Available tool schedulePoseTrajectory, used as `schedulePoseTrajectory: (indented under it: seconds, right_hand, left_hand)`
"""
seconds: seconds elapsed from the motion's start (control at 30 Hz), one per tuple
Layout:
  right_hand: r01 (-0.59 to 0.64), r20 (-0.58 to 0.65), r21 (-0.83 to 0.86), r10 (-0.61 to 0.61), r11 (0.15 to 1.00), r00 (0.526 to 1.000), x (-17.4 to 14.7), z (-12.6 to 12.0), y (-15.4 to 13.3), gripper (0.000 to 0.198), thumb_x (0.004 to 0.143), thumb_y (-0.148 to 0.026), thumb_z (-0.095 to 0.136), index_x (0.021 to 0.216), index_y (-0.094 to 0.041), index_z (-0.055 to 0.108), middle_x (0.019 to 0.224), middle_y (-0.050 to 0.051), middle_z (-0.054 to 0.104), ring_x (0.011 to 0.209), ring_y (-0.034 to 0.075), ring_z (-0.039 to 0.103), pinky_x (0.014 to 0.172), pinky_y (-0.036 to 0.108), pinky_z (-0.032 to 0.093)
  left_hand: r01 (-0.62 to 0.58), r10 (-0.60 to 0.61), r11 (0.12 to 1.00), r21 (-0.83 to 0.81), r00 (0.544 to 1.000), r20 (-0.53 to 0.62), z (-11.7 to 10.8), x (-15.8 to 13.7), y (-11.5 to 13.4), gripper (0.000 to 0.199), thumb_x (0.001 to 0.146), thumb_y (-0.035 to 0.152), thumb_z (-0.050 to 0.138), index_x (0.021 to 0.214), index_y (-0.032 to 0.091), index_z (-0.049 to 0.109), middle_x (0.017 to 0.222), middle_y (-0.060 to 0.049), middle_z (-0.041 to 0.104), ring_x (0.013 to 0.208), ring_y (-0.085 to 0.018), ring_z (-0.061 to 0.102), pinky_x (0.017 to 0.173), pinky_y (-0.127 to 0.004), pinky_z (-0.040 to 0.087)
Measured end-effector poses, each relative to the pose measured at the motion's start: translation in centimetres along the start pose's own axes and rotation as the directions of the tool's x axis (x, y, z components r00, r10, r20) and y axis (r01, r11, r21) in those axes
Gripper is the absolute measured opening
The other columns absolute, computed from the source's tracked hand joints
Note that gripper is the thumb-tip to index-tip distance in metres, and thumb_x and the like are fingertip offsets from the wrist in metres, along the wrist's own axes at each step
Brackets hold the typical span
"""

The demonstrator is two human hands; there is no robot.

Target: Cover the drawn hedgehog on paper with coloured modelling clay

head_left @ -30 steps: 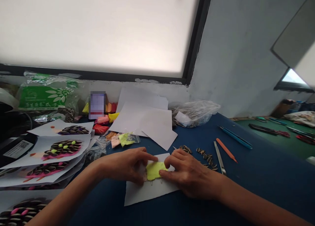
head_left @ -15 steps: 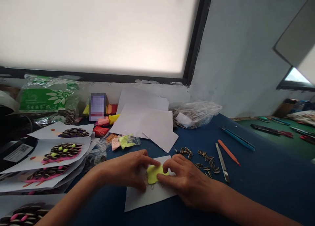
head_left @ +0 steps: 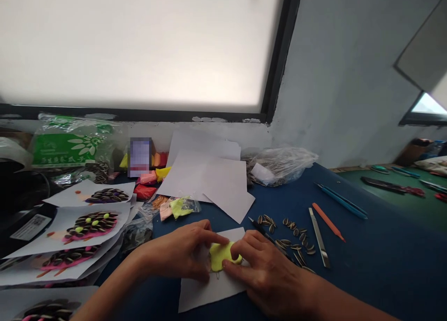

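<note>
A flat patch of bright yellow modelling clay (head_left: 219, 257) lies on a small white sheet of paper (head_left: 200, 294) with pencil lines on it. My left hand (head_left: 188, 252) has its index fingertip on the clay's upper edge and its thumb down on the paper at the lower left. From the other side, the curled index finger and thumb of my right hand (head_left: 265, 269) pinch in on the clay's right part. The rest of that edge is hidden beneath the fingers. A dark pen (head_left: 257, 225) lies partly behind my right hand, beside loose striped sunflower seeds (head_left: 291, 224).
To the right lie a metal blade-like tool (head_left: 318, 239), an orange tool (head_left: 328, 222) and blue tweezers (head_left: 342, 201). Finished hedgehog pictures (head_left: 87, 225) are stacked at left. Behind are blank sheets (head_left: 206, 172), clay packets (head_left: 145, 191) and a bag of seeds (head_left: 282, 165).
My fingers keep their hold around the clay, with only slight shifts on its surface. The whole scene sits a little lower in view, and more of the pen shows.
</note>
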State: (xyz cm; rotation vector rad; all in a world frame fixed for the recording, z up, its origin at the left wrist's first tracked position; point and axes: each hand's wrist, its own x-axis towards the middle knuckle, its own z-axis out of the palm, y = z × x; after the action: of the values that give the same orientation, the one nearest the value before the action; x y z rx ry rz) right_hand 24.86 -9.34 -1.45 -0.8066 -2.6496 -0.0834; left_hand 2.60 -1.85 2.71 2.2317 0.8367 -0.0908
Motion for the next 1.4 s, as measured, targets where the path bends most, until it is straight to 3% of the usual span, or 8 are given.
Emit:
schedulePoseTrajectory:
  seconds: [0.33, 0.4, 0.57, 0.67, 0.8, 0.93, 1.27, 1.4]
  right_hand:
    - [-0.055, -0.028, 0.060, 0.057, 0.997, 0.998, 0.0, 0.0, -0.1, 0.029, 0.084, -0.009, 0.050, 0.110, -0.016, 0.062, 0.095, 0.009, 0.057, 0.082, 0.022, 0.047, 0.078, 0.037, 0.041]
    - [-0.081, -0.093, 0.113, 0.091, 0.990, 0.991, -0.1, 0.2, 0.0, 0.033, 0.083, -0.005, 0.048, 0.111, -0.017, 0.061, 0.096, 0.008, 0.057, 0.083, 0.022, 0.048, 0.078, 0.037, 0.042]
    - [-0.291, -0.267, 0.260, 0.358, 0.921, 0.895, 0.2, 0.6, 0.4, 0.028, 0.087, -0.009, 0.055, 0.113, -0.020, 0.056, 0.102, 0.008, 0.056, 0.093, 0.023, 0.054, 0.082, 0.038, 0.045]
    - [-0.408, -0.205, 0.312, 0.481, 0.858, 0.853, 0.6, 0.7, 0.6, 0.032, 0.081, -0.014, 0.067, 0.109, -0.019, 0.053, 0.115, 0.011, 0.054, 0.109, 0.028, 0.052, 0.091, 0.044, 0.045]
    - [-0.478, -0.089, 0.276, 0.517, 0.834, 0.851, 0.9, 1.1, 0.4, 0.052, 0.074, -0.023, 0.076, 0.118, -0.017, 0.049, 0.133, 0.018, 0.048, 0.126, 0.034, 0.044, 0.102, 0.053, 0.039]
    - [-0.517, 0.008, 0.236, 0.530, 0.823, 0.848, 1.3, 1.5, 0.3, 0.071, 0.070, -0.028, 0.080, 0.130, -0.015, 0.045, 0.140, 0.020, 0.044, 0.131, 0.036, 0.039, 0.107, 0.057, 0.033]
    - [-0.645, 0.234, 0.269, 0.601, 0.715, 0.764, 2.7, 0.6, 0.7, 0.080, 0.073, -0.030, 0.075, 0.143, -0.012, 0.040, 0.148, 0.017, 0.038, 0.140, 0.032, 0.029, 0.115, 0.050, 0.025]
    - [-0.635, 0.251, 0.295, 0.583, 0.714, 0.773, 2.9, 0.2, 0.6, 0.084, 0.073, -0.034, 0.077, 0.145, -0.012, 0.039, 0.149, 0.017, 0.038, 0.140, 0.032, 0.028, 0.115, 0.048, 0.027]
  left_hand:
    - [-0.025, 0.025, 0.999, -0.025, 1.000, 0.000, 0.0, -0.1, -0.5, 0.062, 0.068, 0.026, 0.070, 0.128, 0.036, 0.061, 0.093, 0.000, 0.048, 0.085, -0.020, 0.052, 0.071, -0.026, 0.039]
    - [-0.018, 0.018, 1.000, -0.022, 1.000, -0.001, 0.0, -0.1, -0.6, 0.065, 0.066, 0.025, 0.072, 0.129, 0.037, 0.060, 0.093, 0.001, 0.048, 0.084, -0.020, 0.052, 0.071, -0.027, 0.039]
    - [0.011, -0.011, 0.999, -0.038, 1.000, 0.015, 0.1, 0.0, -0.9, 0.072, 0.067, 0.028, 0.072, 0.136, 0.037, 0.053, 0.097, 0.000, 0.048, 0.084, -0.019, 0.051, 0.071, -0.028, 0.039]
    - [0.018, -0.017, 0.999, -0.034, 1.000, 0.023, 0.0, 0.0, -0.8, 0.068, 0.068, 0.029, 0.072, 0.134, 0.036, 0.055, 0.099, 0.000, 0.048, 0.084, -0.019, 0.051, 0.072, -0.028, 0.039]
    - [0.009, -0.008, 1.000, -0.018, 1.000, 0.022, -0.2, 0.0, -0.5, 0.066, 0.067, 0.027, 0.072, 0.132, 0.035, 0.058, 0.098, 0.000, 0.048, 0.083, -0.019, 0.051, 0.073, -0.028, 0.040]
    - [-0.004, 0.004, 1.000, -0.013, 1.000, 0.009, -0.1, 0.0, -0.5, 0.064, 0.068, 0.026, 0.071, 0.130, 0.035, 0.059, 0.095, 0.000, 0.047, 0.084, -0.019, 0.051, 0.071, -0.027, 0.039]
    - [-0.016, 0.015, 0.999, -0.046, 1.000, -0.023, 0.1, 0.2, -0.8, 0.060, 0.066, 0.019, 0.072, 0.123, 0.037, 0.064, 0.090, 0.002, 0.045, 0.079, -0.017, 0.049, 0.066, -0.025, 0.035]
    - [-0.012, 0.011, 0.999, -0.047, 1.000, -0.019, 0.1, 0.1, -0.6, 0.060, 0.067, 0.019, 0.072, 0.123, 0.036, 0.065, 0.090, 0.002, 0.046, 0.078, -0.017, 0.049, 0.067, -0.025, 0.036]
